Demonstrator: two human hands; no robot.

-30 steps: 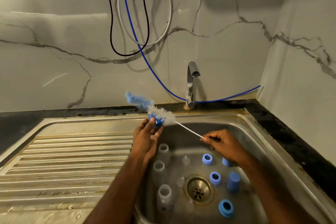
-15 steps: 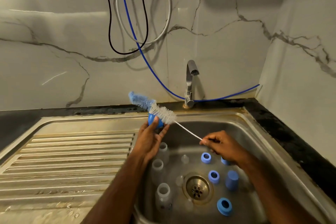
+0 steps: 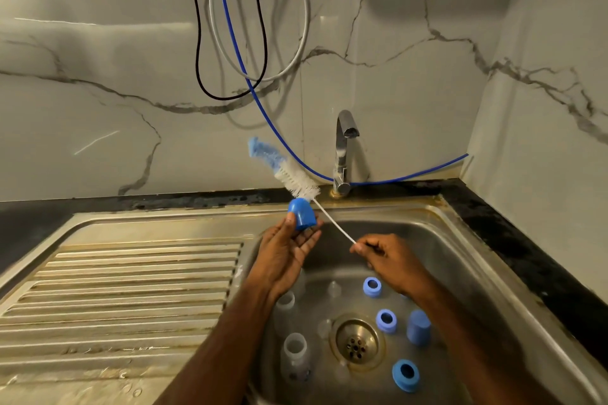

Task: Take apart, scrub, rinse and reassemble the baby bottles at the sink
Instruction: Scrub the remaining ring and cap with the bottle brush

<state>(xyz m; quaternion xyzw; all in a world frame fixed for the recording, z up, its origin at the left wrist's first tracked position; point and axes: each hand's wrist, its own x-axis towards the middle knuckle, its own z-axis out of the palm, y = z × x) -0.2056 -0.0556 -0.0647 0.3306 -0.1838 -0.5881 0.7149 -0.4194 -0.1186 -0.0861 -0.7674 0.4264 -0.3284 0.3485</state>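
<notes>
Your left hand holds a blue bottle cap above the steel sink, thumb and fingers pinching it. Your right hand pinches the thin wire handle of a bottle brush, whose bristles rise toward the far marble wall. Clear bottles, blue rings and another cap lie in the basin around the drain. A ribbed draining board stretches left. A tap stands at the far edge; cables hang above.

My left forearm covers part of clear bottle. Right wrist hides most of blue part behind it. Brush handle end lost inside my right grip. Cables cut off by top edge.
</notes>
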